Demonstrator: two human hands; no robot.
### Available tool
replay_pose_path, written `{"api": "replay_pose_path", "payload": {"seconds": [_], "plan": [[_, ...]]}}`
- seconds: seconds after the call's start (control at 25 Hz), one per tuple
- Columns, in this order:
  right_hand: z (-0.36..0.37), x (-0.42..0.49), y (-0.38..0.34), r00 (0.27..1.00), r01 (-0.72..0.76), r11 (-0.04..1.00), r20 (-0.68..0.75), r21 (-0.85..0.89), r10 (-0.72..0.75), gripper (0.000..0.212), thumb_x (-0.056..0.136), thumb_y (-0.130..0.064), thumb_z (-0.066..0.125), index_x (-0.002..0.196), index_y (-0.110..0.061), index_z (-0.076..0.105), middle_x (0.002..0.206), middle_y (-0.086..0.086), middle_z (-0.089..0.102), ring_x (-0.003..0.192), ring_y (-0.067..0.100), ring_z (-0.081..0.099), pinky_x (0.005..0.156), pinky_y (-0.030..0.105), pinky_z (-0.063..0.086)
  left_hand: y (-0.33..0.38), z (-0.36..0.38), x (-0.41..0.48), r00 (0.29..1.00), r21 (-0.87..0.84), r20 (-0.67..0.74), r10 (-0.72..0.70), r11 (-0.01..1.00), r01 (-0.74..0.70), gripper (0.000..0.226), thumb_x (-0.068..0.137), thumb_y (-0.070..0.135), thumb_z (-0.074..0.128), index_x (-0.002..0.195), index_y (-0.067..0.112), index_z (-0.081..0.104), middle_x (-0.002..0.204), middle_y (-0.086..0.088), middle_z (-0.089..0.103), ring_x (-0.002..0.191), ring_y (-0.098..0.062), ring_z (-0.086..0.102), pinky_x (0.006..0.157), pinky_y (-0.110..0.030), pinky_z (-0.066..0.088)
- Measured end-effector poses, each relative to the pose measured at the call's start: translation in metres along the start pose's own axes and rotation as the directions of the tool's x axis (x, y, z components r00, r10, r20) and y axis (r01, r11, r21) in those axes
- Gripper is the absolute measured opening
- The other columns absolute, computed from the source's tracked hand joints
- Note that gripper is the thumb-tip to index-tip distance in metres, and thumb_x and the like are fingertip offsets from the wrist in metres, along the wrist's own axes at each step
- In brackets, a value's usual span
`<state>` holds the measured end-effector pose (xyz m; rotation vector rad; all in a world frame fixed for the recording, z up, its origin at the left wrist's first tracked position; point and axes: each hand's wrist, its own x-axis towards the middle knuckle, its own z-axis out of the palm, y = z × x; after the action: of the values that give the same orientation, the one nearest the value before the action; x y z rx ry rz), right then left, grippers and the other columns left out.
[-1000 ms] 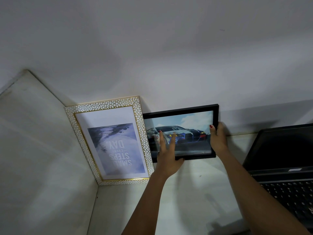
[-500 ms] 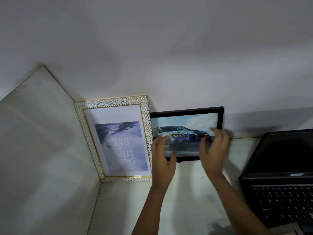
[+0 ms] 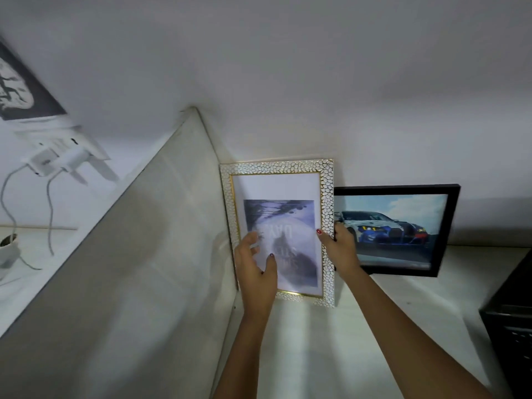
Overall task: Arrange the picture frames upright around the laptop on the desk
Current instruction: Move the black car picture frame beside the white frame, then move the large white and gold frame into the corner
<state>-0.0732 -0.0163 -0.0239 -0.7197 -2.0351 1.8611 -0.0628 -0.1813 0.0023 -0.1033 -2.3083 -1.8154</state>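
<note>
car frame stands upright, just right of the right grip. right grip clamps the white frame, print inverted; left grip hovers apart.

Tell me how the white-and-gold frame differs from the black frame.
The white-and-gold frame stands tall in portrait; the black frame lies wide in landscape. The first has a pebbled border and upside-down lettering, the second a plain border and a car photo. Only the first is gripped, by the right hand. Both lean against the wall.
</note>
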Motion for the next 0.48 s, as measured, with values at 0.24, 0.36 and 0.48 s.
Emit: {"api": "replay_pose_path", "payload": {"seconds": [0.24, 0.36, 0.48], "plan": [[-0.049, -0.095, 0.013, 0.976, 0.035, 0.999, -0.217, 0.03, -0.028, 0.002, 0.084, -0.009, 0.059, 0.085, -0.007, 0.059, 0.087, 0.018, 0.065, 0.083, 0.037, 0.062, 0.076, 0.047, 0.052, -0.008, -0.024, -0.006, 1.0, 0.052, 0.011, 0.0, 0.999, 0.0, 0.076, 0.078, 0.019, 0.066, 0.14, 0.006, 0.025, 0.138, 0.001, 0.029, 0.132, -0.012, 0.026, 0.114, -0.037, 0.026], [-0.087, -0.143, 0.012, 0.967, 0.052, 0.988, -0.253, 0.142, -0.015, 0.012, 0.083, -0.01, 0.06, 0.079, -0.021, 0.062, 0.079, -0.002, 0.071, 0.076, 0.024, 0.066, 0.066, 0.036, 0.055, -0.005, -0.02, -0.031, 0.95, -0.06, 0.173, -0.262, 0.96, 0.275, 0.079, 0.074, 0.019, 0.074, 0.139, 0.012, 0.029, 0.14, 0.002, 0.036, 0.129, -0.016, 0.038, 0.11, -0.038, 0.034], [-0.125, -0.176, 0.017, 0.961, 0.047, 0.982, -0.276, 0.182, 0.005, 0.006, 0.082, -0.016, 0.061, 0.084, -0.02, 0.066, 0.076, -0.01, 0.074, 0.076, 0.018, 0.068, 0.069, 0.033, 0.054, -0.011, -0.016, -0.067, 0.884, -0.14, 0.344, -0.316, 0.914, 0.381, 0.04, 0.075, 0.014, 0.073, 0.111, 0.014, 0.057, 0.112, -0.008, 0.068, 0.099, -0.022, 0.064, 0.09, -0.037, 0.051]]}}
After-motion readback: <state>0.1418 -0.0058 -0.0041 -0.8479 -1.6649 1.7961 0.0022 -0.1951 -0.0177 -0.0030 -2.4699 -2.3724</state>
